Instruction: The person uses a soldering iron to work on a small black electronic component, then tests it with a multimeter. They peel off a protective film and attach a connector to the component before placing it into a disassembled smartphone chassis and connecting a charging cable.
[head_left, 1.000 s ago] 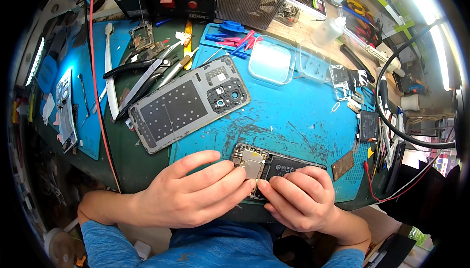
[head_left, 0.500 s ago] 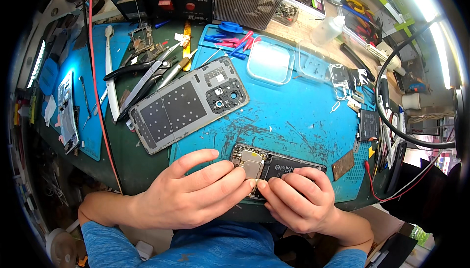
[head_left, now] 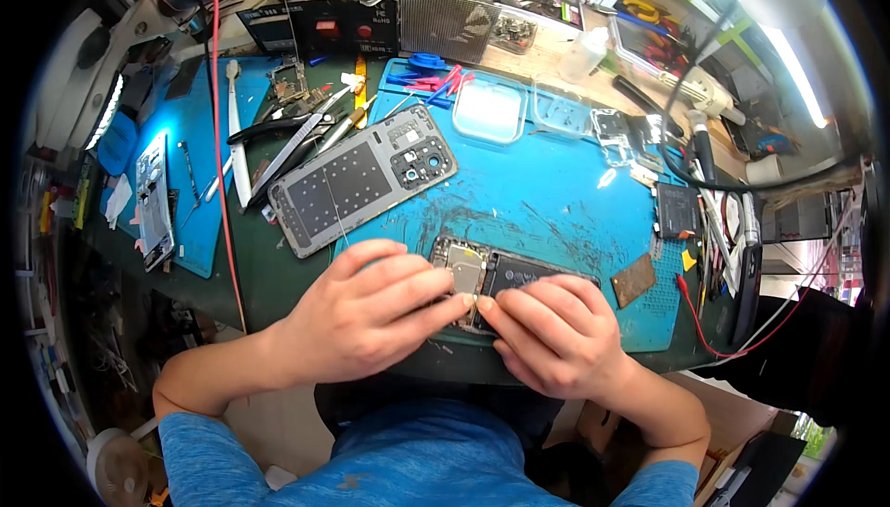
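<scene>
An opened smartphone lies on the blue mat close to me, its metal-shielded board at the left and a black battery at the right. My left hand is closed over the phone's left end, fingers curled. From the other side my right hand closes over the near edge by the battery, fingers bunched. Both sets of fingertips almost meet where board and battery join. Any small part pinched between them is hidden. Beyond my left hand rests a grey phone back cover with a camera cutout.
Clear plastic boxes, pink and blue pry tools and tweezers lie farther back. At the right are a loose black battery, a brown plate and a red wire. Another phone frame lies at left.
The whole view has shifted a little, showing more of my torso. My fingertips stay together at the join of board and battery, and the phone stays flat on the mat.
</scene>
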The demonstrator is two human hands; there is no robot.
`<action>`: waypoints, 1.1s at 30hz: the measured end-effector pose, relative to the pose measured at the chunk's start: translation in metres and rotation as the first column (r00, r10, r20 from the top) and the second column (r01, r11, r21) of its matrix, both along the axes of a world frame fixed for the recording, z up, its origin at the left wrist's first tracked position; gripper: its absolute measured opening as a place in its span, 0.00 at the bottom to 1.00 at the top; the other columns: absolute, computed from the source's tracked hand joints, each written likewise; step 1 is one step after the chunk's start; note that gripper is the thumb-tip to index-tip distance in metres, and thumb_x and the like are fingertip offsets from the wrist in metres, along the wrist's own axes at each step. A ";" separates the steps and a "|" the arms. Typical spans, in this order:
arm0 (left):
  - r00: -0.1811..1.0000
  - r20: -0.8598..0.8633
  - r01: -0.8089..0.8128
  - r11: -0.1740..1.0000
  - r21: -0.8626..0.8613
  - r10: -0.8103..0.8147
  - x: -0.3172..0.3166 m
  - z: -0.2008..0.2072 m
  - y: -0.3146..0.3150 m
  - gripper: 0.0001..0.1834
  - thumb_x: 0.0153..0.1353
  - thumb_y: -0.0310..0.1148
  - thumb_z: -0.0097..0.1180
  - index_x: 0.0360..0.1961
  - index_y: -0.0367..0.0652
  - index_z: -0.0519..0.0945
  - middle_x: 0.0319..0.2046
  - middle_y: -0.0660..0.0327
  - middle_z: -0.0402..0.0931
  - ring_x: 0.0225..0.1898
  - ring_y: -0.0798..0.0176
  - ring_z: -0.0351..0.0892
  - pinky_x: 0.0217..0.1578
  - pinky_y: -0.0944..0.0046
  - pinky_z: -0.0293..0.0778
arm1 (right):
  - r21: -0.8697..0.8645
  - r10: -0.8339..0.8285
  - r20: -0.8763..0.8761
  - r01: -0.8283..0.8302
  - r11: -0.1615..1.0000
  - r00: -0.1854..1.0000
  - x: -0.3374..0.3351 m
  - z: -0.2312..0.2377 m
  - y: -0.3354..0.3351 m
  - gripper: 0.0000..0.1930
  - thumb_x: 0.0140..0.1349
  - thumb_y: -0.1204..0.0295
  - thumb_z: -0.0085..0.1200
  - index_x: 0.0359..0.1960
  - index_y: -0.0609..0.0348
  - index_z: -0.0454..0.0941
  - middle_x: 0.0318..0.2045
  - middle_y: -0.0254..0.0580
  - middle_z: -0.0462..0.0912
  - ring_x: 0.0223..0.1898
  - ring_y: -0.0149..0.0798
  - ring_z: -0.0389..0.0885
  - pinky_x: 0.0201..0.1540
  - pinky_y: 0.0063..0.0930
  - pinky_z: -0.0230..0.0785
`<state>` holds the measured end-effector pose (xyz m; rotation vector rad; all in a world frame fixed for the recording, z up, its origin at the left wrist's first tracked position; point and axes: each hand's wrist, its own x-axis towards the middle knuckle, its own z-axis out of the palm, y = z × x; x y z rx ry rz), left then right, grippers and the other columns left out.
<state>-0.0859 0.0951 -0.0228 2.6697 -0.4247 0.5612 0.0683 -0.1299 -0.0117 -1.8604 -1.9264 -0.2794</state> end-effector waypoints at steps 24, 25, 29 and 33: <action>0.956 0.270 -0.062 0.975 -0.212 0.120 -0.014 -0.015 0.020 0.13 0.72 0.32 0.57 0.30 0.37 0.79 0.26 0.55 0.75 0.30 0.50 0.75 0.33 0.56 0.70 | 0.100 -0.437 -0.899 0.987 -0.128 0.034 0.019 -0.178 -0.373 0.11 0.71 0.79 0.49 0.52 0.55 0.76 0.38 0.32 0.80 0.33 0.27 0.76 0.34 0.24 0.72; 0.939 0.307 -0.084 0.971 -0.226 0.153 -0.015 -0.019 0.019 0.15 0.74 0.34 0.55 0.29 0.37 0.79 0.25 0.55 0.74 0.28 0.52 0.74 0.32 0.57 0.69 | -0.069 -0.320 -0.941 0.989 -0.131 -0.108 0.010 -0.208 -0.373 0.12 0.70 0.79 0.49 0.52 0.55 0.76 0.40 0.32 0.81 0.34 0.28 0.76 0.34 0.25 0.73; 0.846 0.427 -0.136 0.903 -0.407 0.320 -0.024 -0.023 -0.017 0.11 0.77 0.31 0.49 0.42 0.36 0.82 0.25 0.57 0.75 0.25 0.56 0.72 0.28 0.60 0.67 | -0.468 0.205 -0.851 0.876 0.118 -0.483 -0.019 -0.249 -0.311 0.14 0.70 0.72 0.52 0.56 0.54 0.77 0.42 0.36 0.82 0.42 0.36 0.78 0.46 0.41 0.76; 0.834 0.546 0.020 0.983 -0.184 0.085 -0.031 -0.035 -0.040 0.20 0.72 0.25 0.54 0.63 0.34 0.74 0.32 0.53 0.78 0.28 0.58 0.74 0.32 0.60 0.71 | -0.570 0.751 -0.614 0.794 -0.210 -0.242 0.034 -0.253 -0.333 0.19 0.74 0.67 0.52 0.63 0.54 0.77 0.48 0.37 0.83 0.54 0.37 0.79 0.56 0.40 0.72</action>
